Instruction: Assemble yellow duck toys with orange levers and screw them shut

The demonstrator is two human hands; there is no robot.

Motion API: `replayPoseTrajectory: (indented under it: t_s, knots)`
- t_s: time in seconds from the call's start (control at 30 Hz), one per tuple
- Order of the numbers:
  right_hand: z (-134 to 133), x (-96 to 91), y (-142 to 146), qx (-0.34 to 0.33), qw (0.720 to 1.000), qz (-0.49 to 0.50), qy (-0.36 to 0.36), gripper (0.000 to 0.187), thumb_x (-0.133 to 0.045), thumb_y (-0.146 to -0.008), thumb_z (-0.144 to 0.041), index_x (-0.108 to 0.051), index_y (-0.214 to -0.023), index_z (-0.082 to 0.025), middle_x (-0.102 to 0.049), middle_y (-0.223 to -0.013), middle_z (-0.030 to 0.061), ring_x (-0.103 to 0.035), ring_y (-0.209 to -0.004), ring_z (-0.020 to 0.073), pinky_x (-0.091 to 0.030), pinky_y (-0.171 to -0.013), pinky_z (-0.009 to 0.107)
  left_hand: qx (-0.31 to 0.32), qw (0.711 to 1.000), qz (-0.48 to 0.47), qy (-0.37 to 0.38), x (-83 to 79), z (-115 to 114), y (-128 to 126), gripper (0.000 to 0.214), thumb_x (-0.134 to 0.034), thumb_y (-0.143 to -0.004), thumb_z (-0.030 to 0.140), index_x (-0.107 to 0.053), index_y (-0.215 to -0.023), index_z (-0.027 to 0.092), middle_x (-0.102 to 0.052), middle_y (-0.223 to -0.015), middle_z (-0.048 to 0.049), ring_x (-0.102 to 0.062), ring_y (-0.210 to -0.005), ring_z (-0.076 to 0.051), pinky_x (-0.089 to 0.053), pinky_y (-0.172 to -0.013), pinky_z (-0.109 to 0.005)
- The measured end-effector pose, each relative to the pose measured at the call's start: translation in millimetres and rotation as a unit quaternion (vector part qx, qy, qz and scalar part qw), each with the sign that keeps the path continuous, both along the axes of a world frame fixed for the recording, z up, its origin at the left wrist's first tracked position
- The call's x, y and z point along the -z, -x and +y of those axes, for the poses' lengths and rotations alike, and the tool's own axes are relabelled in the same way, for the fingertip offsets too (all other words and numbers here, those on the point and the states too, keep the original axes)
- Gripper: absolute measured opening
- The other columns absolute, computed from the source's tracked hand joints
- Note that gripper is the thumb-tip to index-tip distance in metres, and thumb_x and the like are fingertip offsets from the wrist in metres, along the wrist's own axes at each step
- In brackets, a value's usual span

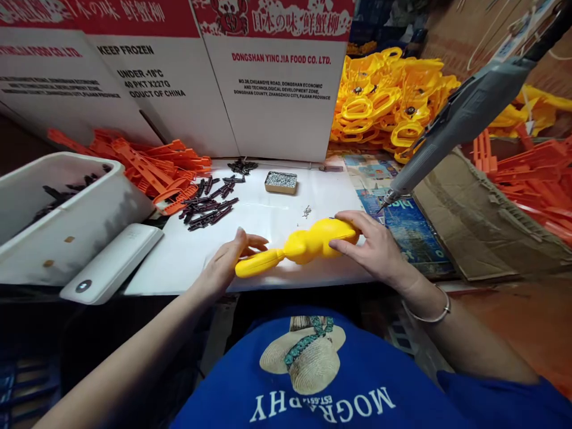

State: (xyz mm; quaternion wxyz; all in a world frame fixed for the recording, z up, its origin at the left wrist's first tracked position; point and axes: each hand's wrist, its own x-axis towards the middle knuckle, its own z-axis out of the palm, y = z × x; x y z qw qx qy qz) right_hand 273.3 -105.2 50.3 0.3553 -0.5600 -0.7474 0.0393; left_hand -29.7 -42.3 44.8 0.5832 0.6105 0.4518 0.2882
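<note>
A yellow plastic handle-shaped part [298, 248] lies on the white table top [268, 214] in front of me. My left hand [230, 259] grips its narrow handle end, fingers curled over it. At the wide end my right hand [373, 244] holds the part, fingers pressed along its top and side. A few loose screws [306, 211] lie just behind the part. Further back sits a small tin of screws [281, 182], and to the left a scatter of dark plastic pieces [209, 205].
A grey electric screwdriver [451, 122] hangs at the right, tip above the printed paper [409, 223]. White tub [67, 220] and white power bank [111, 262] at left. Orange parts [152, 164] and yellow parts [388, 98] are piled behind. Cardboard boxes [277, 89] stand at the back.
</note>
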Motion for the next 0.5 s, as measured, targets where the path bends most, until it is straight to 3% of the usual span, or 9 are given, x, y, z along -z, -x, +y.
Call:
replayPoseTrajectory:
  t_s: [0.07,0.13,0.27,0.33,0.37,0.5]
  knots:
    - [-2.2,1.7,3.8,0.005,1.000,-0.008,0.018,0.032,-0.067,-0.091,-0.039,-0.065,-0.116,-0.020,-0.073,-0.112,0.0110,-0.071,-0.102,0.0272,-0.058,-0.092,0.044,-0.022,0.991,0.027,-0.130,3.6,-4.6,3.1,0.078,-0.033,-0.093,0.081,-0.074,-0.101,0.015,-0.078,-0.095,-0.0126,-0.074,-0.087,-0.024,-0.061,-0.076,-0.033]
    - [-3.3,2.7,6.3,0.010,0.999,-0.024,0.018,0.031,-0.066,-0.092,-0.039,-0.065,-0.116,-0.019,-0.073,-0.113,0.0115,-0.070,-0.103,0.0275,-0.057,-0.092,0.044,0.000,0.957,0.066,-0.283,4.6,-10.7,4.6,0.071,-0.032,-0.098,0.073,-0.073,-0.105,0.015,-0.077,-0.096,-0.0124,-0.074,-0.089,-0.024,-0.060,-0.081,-0.035]
    - [-3.4,3.6,8.9,0.018,0.998,-0.058,0.005,0.034,-0.063,-0.095,-0.043,-0.064,-0.117,-0.017,-0.073,-0.112,0.0126,-0.069,-0.101,0.0279,-0.056,-0.091,0.043,0.036,0.802,0.199,-0.562,1.9,-21.4,0.0,0.041,-0.064,-0.095,0.050,-0.069,-0.116,0.015,-0.077,-0.090,-0.0098,-0.071,-0.074,-0.020,-0.054,-0.068,-0.029]
    - [-3.4,5.1,10.4,0.023,0.997,-0.070,0.001,0.036,-0.061,-0.097,-0.045,-0.063,-0.118,-0.017,-0.072,-0.112,0.0130,-0.068,-0.101,0.0282,-0.055,-0.091,0.043,0.032,0.738,0.258,-0.623,0.6,-23.7,-5.4,0.032,-0.065,-0.097,0.040,-0.067,-0.114,0.013,-0.076,-0.086,-0.0086,-0.069,-0.067,-0.018,-0.051,-0.062,-0.028]
    - [-3.6,6.4,11.5,0.027,0.997,-0.073,-0.002,0.037,-0.059,-0.098,-0.047,-0.062,-0.118,-0.017,-0.071,-0.113,0.0131,-0.067,-0.101,0.0284,-0.054,-0.091,0.043,0.035,0.721,0.280,-0.633,0.4,-24.0,-8.2,0.027,-0.061,-0.099,0.036,-0.067,-0.111,0.013,-0.075,-0.082,-0.0075,-0.067,-0.064,-0.018,-0.049,-0.059,-0.028]
    - [-6.8,15.2,18.1,0.040,0.995,-0.081,-0.038,0.043,-0.051,-0.102,-0.053,-0.061,-0.119,-0.015,-0.069,-0.112,0.0151,-0.063,-0.101,0.0299,-0.052,-0.091,0.044,0.044,0.709,0.313,-0.630,2.7,-20.3,-18.0,0.018,-0.055,-0.100,0.025,-0.067,-0.091,0.014,-0.069,-0.072,-0.0041,-0.062,-0.059,-0.016,-0.045,-0.055,-0.028]
